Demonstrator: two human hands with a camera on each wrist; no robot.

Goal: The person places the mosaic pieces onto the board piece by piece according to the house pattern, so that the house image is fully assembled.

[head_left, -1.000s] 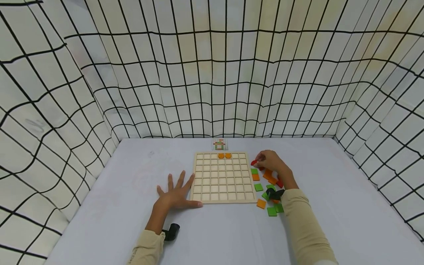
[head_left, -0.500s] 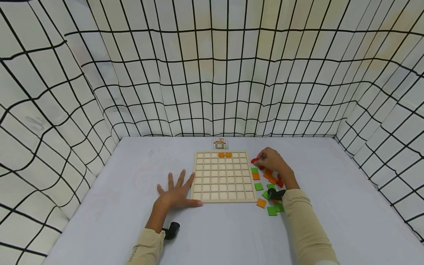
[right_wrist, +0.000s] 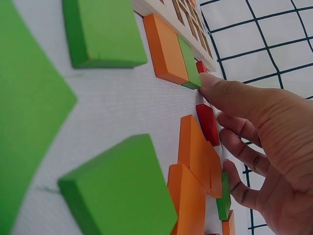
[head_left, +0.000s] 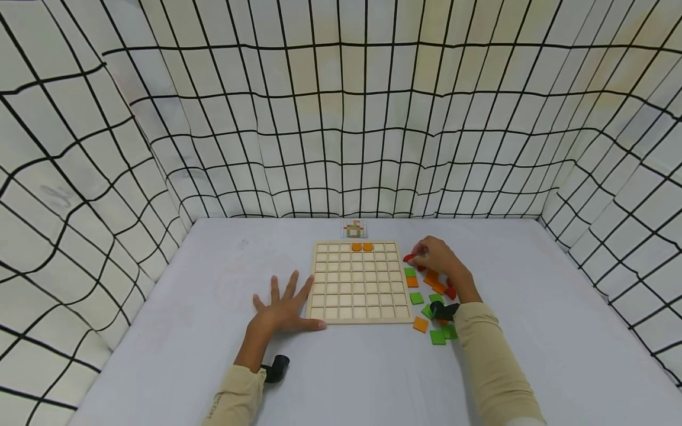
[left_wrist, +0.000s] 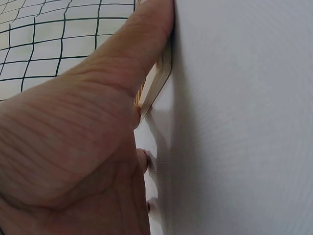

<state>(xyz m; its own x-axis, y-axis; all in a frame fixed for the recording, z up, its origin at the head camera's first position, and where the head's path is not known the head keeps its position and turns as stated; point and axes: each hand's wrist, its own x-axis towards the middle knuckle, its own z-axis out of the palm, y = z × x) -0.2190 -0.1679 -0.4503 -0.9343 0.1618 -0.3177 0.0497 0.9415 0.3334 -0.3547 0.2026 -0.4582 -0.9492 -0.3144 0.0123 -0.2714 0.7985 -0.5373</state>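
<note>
A wooden grid board (head_left: 358, 276) lies on the white table, with two round orange pieces (head_left: 368, 247) side by side in its far row. My left hand (head_left: 283, 312) is spread flat at the board's near left corner, index fingertip at the left edge and thumb along the front edge. In the left wrist view the thumb (left_wrist: 142, 44) lies against the wooden rim. Beyond the board's right side, my right hand (head_left: 437, 258) pinches a small red piece (head_left: 408, 258) between thumb and fingers. Another red piece (right_wrist: 208, 125) lies under that hand.
Loose green tiles (head_left: 437, 337) and orange tiles (head_left: 420, 324) are scattered right of the board, partly beneath the right wrist and its black camera (head_left: 443, 310). A small patterned card (head_left: 354, 229) lies behind the board. White walls with black netting (head_left: 351, 148) enclose the table.
</note>
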